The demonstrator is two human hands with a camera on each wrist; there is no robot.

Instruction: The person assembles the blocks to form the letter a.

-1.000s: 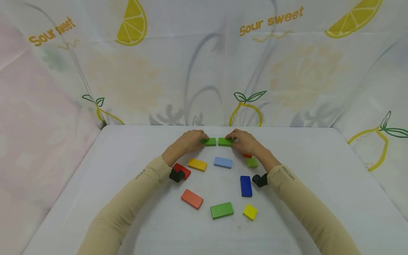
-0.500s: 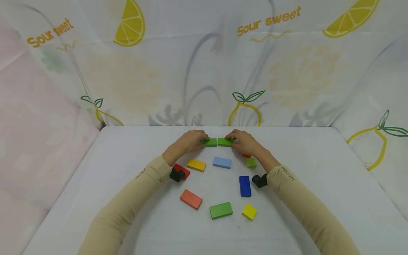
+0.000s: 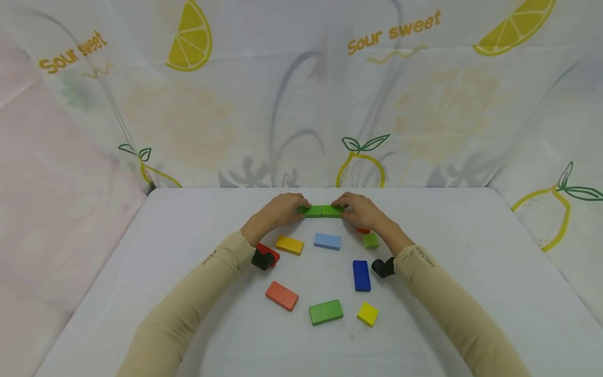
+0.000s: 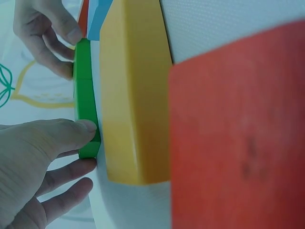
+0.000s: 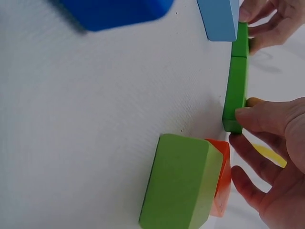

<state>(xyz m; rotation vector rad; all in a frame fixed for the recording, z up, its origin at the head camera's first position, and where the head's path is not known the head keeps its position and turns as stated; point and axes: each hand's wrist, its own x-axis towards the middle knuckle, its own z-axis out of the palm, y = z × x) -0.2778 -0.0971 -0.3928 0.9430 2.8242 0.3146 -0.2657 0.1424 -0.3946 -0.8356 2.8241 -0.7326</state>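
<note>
Centrally, far across the counter (image 3: 433, 225), the left hand (image 3: 281, 208) and right hand (image 3: 361, 210) pinch the outer ends of a left green block (image 3: 313, 212) and right green block (image 3: 331, 212), set end to end, probably light, stiff, smooth and best gripped at those ends.

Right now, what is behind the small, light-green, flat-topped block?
An orange-red, straight-edged block lies behind the light-green block. In the head view, the right hand covers its far part; in the right wrist view, the light-green block hides some. Its full outline is hidden.
</note>
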